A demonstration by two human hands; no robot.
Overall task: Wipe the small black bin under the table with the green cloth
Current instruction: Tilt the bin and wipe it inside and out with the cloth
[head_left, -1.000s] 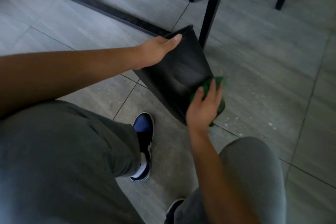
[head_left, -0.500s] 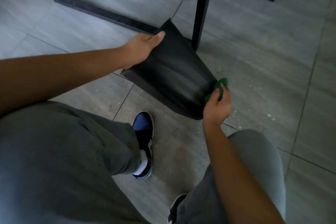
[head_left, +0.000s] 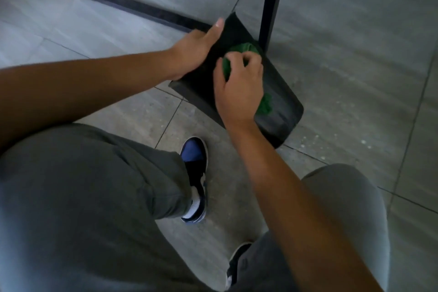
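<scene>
Trouser legs [head_left: 83, 185] in grey filled the lower left, a blue-toed shoe [head_left: 194, 180] planted on the tiled floor [head_left: 355, 66]; the left hand [head_left: 196, 52] lay on the tipped small black bin [head_left: 282, 106], fingers extended together along its upper edge; the right hand [head_left: 239, 85] pressed the green cloth [head_left: 241, 48] onto the bin's side, fingers curled closed over it; a black table leg [head_left: 270, 2] stood just behind.

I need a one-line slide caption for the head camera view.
Left hand steadies the tipped black bin while the right hand wipes it with a green cloth.
</scene>
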